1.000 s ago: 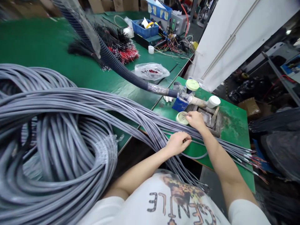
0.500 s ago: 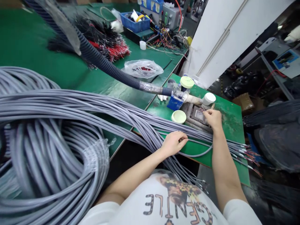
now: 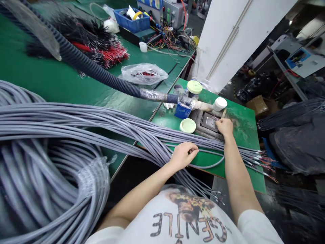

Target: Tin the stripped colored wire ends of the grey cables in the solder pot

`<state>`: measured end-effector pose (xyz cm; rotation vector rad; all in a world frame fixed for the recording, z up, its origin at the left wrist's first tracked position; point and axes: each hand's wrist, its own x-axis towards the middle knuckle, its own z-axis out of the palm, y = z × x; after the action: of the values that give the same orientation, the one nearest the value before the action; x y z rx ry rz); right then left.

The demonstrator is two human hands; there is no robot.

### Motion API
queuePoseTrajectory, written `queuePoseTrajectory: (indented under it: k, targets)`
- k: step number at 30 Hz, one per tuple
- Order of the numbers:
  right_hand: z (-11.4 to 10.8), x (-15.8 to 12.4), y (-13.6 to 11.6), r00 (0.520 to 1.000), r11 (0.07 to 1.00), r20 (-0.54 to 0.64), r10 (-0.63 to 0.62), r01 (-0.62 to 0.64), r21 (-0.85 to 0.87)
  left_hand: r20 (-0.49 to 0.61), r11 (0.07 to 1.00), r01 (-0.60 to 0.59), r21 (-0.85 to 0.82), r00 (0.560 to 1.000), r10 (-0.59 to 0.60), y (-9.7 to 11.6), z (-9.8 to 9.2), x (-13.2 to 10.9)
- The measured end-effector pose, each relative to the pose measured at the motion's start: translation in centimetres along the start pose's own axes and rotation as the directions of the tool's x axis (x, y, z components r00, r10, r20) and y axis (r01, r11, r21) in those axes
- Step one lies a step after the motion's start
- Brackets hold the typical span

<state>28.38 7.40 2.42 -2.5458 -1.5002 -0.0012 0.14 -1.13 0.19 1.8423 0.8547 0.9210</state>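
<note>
We see the left hand [image 3: 183, 155] curled shut around one grey cable [image 3: 212, 165] at the near edge of the small green bench [image 3: 243, 135], resting on the big bundle of grey cables [image 3: 101, 120]. The cable sags in a loop towards the right hand [image 3: 224, 126], which is pinched closed on its far end, with thin stripped wires [image 3: 215, 118] reaching over the dark metal tray [image 3: 207, 122]. What the tray holds we cannot tell. Just left of it sits a shallow round tin [image 3: 188, 125] with a pale green top. Behind it stand a small blue box [image 3: 182, 110], a green-lidded jar [image 3: 194, 88] and a white-capped container [image 3: 219, 103]. Far back, a blue bin [image 3: 132, 23] holds tape rolls.
</note>
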Motion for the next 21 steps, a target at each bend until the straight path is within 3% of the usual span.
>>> queuePoseTrajectory:
  k: [15,18,21]
  targets:
    - [-1.1,-0.9,-0.9,1.000,1.000,-0.001,-0.012,0.012,0.013,-0.026,1.000,-0.009,-0.010,1.000,0.009,0.1,0.1,-0.1]
    - [-2.4,-2.1,-1.8,0.997,0.994,-0.026,-0.079,0.081,0.070,-0.034,1.000,-0.014,-0.005,0.999,0.014,-0.1,0.2,0.0]
    - [-3.7,-3.9,-3.7,0.968,0.946,-0.049,-0.244,0.249,0.206,-0.024,1.000,-0.023,0.006,0.999,0.023,-0.1,0.2,0.0]
